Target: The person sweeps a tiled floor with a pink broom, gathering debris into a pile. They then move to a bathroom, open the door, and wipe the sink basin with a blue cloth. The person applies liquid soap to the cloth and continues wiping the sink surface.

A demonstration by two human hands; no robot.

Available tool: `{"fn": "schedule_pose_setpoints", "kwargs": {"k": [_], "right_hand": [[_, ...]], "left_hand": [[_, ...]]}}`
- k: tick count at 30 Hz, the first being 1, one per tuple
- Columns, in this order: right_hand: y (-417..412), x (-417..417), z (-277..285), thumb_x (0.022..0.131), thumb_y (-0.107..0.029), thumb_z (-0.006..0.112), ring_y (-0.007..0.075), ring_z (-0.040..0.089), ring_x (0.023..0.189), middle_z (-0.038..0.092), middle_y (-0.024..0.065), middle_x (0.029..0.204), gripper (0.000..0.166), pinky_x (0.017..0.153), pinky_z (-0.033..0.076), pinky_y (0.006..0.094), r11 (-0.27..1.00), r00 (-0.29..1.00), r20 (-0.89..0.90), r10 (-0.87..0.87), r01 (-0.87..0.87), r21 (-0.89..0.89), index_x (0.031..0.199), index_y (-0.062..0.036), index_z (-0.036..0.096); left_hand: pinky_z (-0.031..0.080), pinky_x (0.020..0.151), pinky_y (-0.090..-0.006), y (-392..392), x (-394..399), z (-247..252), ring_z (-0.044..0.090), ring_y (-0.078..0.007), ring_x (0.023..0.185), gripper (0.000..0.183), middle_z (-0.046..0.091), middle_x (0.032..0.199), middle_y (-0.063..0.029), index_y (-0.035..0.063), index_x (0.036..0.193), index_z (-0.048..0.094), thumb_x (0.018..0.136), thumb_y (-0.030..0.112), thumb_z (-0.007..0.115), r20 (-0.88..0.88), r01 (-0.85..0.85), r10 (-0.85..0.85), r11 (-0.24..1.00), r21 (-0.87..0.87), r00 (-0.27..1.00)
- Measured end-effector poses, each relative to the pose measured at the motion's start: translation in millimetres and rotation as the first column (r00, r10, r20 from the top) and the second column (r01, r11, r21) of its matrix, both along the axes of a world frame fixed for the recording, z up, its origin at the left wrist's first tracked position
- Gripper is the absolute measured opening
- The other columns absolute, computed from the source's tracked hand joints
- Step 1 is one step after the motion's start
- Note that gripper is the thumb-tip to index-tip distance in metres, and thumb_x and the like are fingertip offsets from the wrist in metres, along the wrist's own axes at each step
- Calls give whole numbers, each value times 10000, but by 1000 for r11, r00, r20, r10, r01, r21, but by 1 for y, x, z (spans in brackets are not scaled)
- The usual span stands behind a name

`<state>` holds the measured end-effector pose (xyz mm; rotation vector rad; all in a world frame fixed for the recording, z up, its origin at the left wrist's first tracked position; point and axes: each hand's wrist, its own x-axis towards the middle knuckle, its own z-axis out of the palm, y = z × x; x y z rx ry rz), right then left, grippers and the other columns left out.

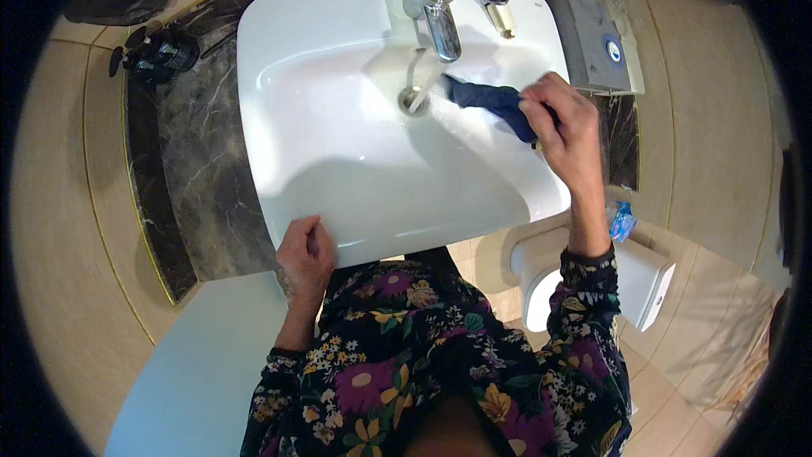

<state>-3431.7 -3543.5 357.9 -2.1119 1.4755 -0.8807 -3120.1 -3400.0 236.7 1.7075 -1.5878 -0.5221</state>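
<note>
My right hand [564, 124] grips a dark blue cloth [485, 97] over the right side of the white washbasin [330, 152]. The cloth's far end hangs close to the running water [424, 90], under the chrome faucet [442, 26]. Water runs from the spout towards the round drain [413, 100]. A small yellowish bit [536, 145] shows by the cloth's lower edge; I cannot tell what it is. At the basin's front left rim is my left hand [306, 251], its fingers curled in and nothing visible in them.
Black pump bottles [162, 54] stand on the dark marble counter [203, 159] at the left. A grey box [587, 35] sits right of the basin. A pale small object [501, 18] lies beneath the faucet lever. Below right are a white toilet [545, 260] and a blue packet [622, 221].
</note>
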Motion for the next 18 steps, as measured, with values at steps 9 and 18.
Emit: {"fn": "schedule_pose_setpoints", "kwargs": {"k": [9, 18], "right_hand": [[-5, 2, 21, 812, -55, 571, 212, 557, 579, 562, 109, 663, 62, 553, 442, 275, 998, 999, 24, -40, 41, -48, 861, -19, 560], [-15, 17, -41, 747, -89, 620, 291, 585, 761, 589, 121, 845, 160, 674, 482, 351, 985, 988, -100, -118, 104, -136, 888, -32, 573]], "left_hand": [[398, 465, -223, -1, -1, 3, 487, -117, 512, 96, 550, 670, -89, -9, 848, 584, 757, -5, 554, -12, -8, 8, 999, 36, 1000], [413, 506, -209, 11, -1, -9, 486, -84, 565, 111, 566, 695, -50, -34, 871, 574, 812, 53, 540, -119, -67, 73, 997, 49, 990]]}}
